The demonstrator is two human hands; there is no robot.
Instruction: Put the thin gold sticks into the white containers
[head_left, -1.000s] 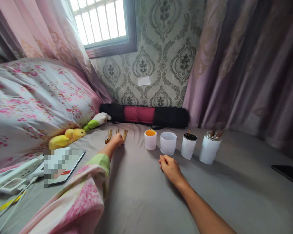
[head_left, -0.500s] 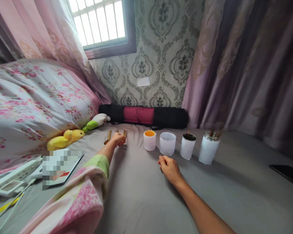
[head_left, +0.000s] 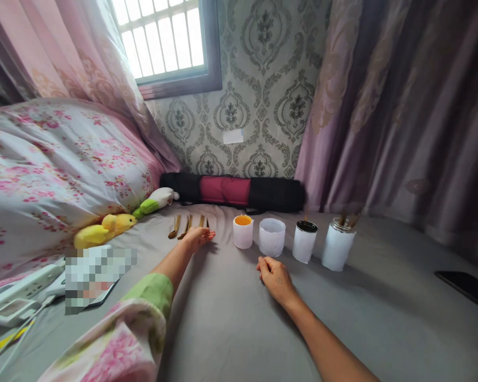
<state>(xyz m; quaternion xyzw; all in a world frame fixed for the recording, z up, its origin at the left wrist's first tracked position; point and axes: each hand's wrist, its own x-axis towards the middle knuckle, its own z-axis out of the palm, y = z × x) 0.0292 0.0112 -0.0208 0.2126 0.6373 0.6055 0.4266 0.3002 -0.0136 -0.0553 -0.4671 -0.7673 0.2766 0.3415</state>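
My left hand (head_left: 199, 239) is open, its fingers stretched out to the right, just in front of several slender gold-coloured pieces that look like cutlery. The leftmost piece (head_left: 174, 227) has a rounded end like a spoon; a middle one (head_left: 186, 227) and a right one (head_left: 202, 221) are partly behind my hand. My right hand (head_left: 276, 278) rests on the grey sheet in a loose fist, with nothing showing in it. Beyond it stand a white cup with an orange inside (head_left: 242, 234), a translucent white cup (head_left: 272, 239) and a white-wrapped tin (head_left: 305, 244).
A white-wrapped jar (head_left: 338, 248) holds brown sticks at the right, with a black phone (head_left: 464, 286) farther out. A black and red roll (head_left: 225, 191) lies along the wall. Plush toys (head_left: 103, 229), a blurred flat device (head_left: 99, 278) and a power strip (head_left: 27, 284) are at left.
My left hand has gone from closed fingers at the gold-coloured pieces to open, outstretched fingers slightly nearer and to the right. My right hand stays in its fist. The view has shifted slightly.
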